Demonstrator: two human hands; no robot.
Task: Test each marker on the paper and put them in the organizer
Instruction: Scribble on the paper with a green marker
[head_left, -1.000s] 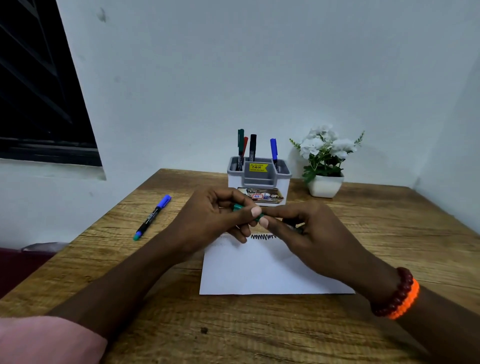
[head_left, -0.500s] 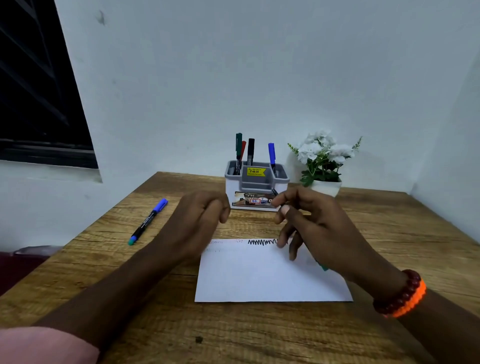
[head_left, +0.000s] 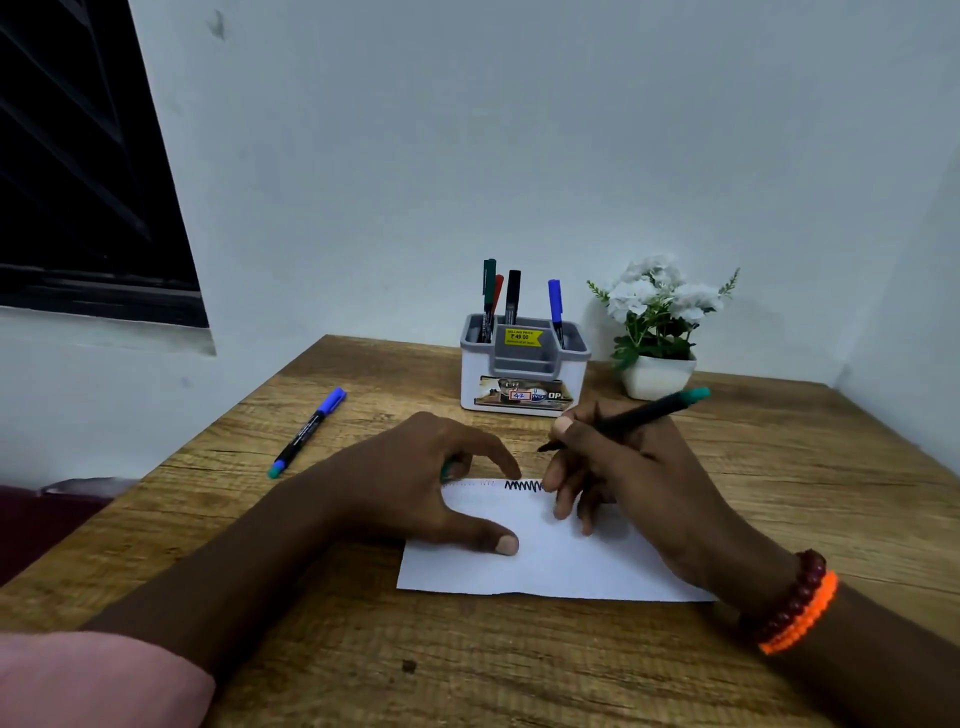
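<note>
My right hand (head_left: 618, 467) holds an uncapped green marker (head_left: 644, 413) in a writing grip, its tip pointing down-left just above the far edge of the white paper (head_left: 545, 566). A black zigzag line (head_left: 523, 486) is drawn near that edge. My left hand (head_left: 431, 483) rests flat on the paper's left part, with a green cap (head_left: 448, 470) tucked under its fingers. The grey-and-white organizer (head_left: 524, 374) stands behind the paper and holds several markers upright. A blue-capped marker (head_left: 307, 431) lies on the table at the left.
A white pot of white flowers (head_left: 657, 322) stands right of the organizer. The wooden table (head_left: 363, 670) meets the wall at the back and right. A dark window (head_left: 78, 171) is at the upper left.
My hands pulled the cap off the green marker and moved apart. The left hand came down onto the paper with the cap; the right hand turned the marker into a writing grip.
</note>
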